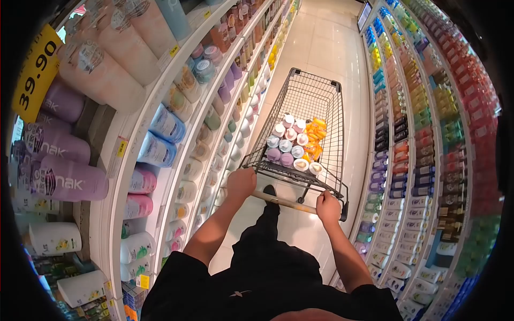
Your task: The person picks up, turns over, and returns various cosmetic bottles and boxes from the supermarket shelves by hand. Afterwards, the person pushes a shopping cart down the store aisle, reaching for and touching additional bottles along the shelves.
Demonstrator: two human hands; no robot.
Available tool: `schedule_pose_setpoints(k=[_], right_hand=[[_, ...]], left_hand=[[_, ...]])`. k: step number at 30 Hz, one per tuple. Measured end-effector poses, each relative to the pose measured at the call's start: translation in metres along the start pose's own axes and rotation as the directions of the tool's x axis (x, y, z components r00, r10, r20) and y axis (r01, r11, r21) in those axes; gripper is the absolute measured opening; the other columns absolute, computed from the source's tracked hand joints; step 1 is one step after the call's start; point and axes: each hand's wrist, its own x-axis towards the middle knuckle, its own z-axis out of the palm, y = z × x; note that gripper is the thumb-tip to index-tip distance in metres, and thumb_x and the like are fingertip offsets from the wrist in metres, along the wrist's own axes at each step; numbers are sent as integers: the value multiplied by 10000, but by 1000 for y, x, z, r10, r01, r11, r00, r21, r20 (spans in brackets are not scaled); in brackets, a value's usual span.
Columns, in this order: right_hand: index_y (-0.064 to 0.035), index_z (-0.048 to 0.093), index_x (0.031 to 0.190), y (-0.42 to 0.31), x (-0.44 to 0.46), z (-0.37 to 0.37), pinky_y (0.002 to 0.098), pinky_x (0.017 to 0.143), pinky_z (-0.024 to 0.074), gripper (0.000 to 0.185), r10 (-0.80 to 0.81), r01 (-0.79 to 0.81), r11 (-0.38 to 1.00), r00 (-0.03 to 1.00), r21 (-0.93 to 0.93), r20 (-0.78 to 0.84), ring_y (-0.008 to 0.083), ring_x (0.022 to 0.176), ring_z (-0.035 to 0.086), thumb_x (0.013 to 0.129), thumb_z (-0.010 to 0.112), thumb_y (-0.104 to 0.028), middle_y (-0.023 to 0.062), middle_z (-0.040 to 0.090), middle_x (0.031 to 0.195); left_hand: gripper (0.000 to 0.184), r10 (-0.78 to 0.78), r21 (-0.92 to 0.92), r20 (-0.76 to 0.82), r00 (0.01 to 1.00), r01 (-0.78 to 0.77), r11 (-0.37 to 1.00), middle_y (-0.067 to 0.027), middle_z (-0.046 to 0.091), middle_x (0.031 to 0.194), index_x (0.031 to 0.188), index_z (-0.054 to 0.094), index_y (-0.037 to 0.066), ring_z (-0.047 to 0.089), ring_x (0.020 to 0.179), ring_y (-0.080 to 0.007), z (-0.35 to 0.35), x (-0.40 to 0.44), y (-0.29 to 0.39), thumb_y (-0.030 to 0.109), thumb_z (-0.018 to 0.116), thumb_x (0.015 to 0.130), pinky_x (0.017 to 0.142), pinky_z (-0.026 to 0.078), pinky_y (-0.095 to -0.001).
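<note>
My left hand (242, 183) is wrapped round the left part of the handle (286, 202) of a wire shopping cart (333, 107). Round the right part of the same handle, my right hand (328, 206) is closed too. In the near end of the cart stand several bottles with white, pink and purple caps (287, 145). Beside them on the right lie several orange packs (316, 134). The cart's far end shows bare wire mesh. Fingertips of both hands are partly hidden under the handle.
Shelves of bottles (160, 128) run close along the left, with a yellow price sign (36, 72) at the upper left. More stocked shelves (407, 139) line the right. A pale tiled floor (316, 32) stretches ahead between them. My shoe (271, 192) shows below the handle.
</note>
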Motion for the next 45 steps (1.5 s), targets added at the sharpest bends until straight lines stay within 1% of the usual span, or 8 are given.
schedule_pose_setpoints(k=[8, 15, 20, 22, 30, 35, 38, 45], right_hand=[[-66, 797, 1076, 4, 126, -13, 607, 866, 611, 314, -2, 7, 1000, 980, -23, 201, 496, 922, 775, 1025, 580, -287, 272, 801, 977], [-66, 810, 1098, -1, 215, -18, 599, 903, 625, 325, 49, -43, 997, 995, -59, 89, 492, 978, 781, 1009, 592, -290, 273, 808, 1017], [-55, 796, 1082, -8, 273, -29, 597, 892, 621, 318, 58, -56, 998, 995, -26, 76, 505, 980, 773, 1016, 590, -288, 269, 806, 1020], [-65, 791, 1065, -2, 296, -33, 593, 878, 621, 307, 73, -71, 997, 996, -43, 56, 503, 964, 773, 1025, 591, -294, 270, 803, 1003], [-68, 773, 1047, 0, 368, -42, 598, 798, 596, 270, -15, 15, 1000, 1000, -2, 22, 498, 891, 762, 1047, 610, -284, 251, 795, 949], [-64, 753, 1042, 10, 411, -39, 602, 747, 572, 265, -61, 58, 997, 995, 51, 77, 497, 852, 754, 1074, 599, -278, 252, 781, 900], [-73, 750, 1055, 6, 430, -49, 587, 726, 563, 253, -65, 46, 989, 989, 141, 131, 485, 828, 752, 1089, 595, -270, 236, 774, 864], [-67, 764, 1093, 12, 484, -54, 549, 767, 587, 230, -50, -46, 967, 931, 252, 362, 476, 843, 763, 1076, 594, -222, 239, 783, 886]], left_hand=[[220, 40, -35, 3, 999, -40, 999, -187, 748, 786, 853, 738, 87, 766, 776, -401, 28, 125, 17, 258, 652, 961, 758, 619, -566], [177, 29, 26, 26, 999, -30, 999, -155, 773, 824, 868, 742, 97, 781, 821, -369, 35, 216, 42, 233, 665, 951, 786, 634, -545], [165, 76, -131, -24, 997, -78, 988, -124, 786, 890, 916, 751, 102, 771, 878, -350, 48, 267, 49, 225, 655, 969, 815, 608, -541], [155, 33, -391, -128, 991, -81, 917, -104, 793, 962, 986, 765, 95, 763, 973, -343, 51, 281, 58, 203, 655, 969, 883, 582, -523], [512, 176, -69, -6, 984, -176, 982, -138, 653, 1330, 1435, 619, 41, 646, 1229, -337, 69, 323, 83, 223, 734, 970, 1027, 500, -472], [565, 70, -433, -107, 992, -110, 895, -226, 567, 1386, 1532, 549, 6, 632, 1164, -386, 50, 363, 89, 94, 731, 1004, 1110, 506, -483], [508, -223, -511, -222, 949, 81, 856, -184, 578, 1336, 1507, 552, -12, 644, 1084, -275, -5, 392, 101, 2, 668, 1013, 1004, 547, -396], [481, -429, -212, -560, 709, 378, 901, -216, 572, 1378, 1504, 542, -41, 611, 889, -260, -105, 470, 84, 40, 596, 1033, 824, 548, -379]])
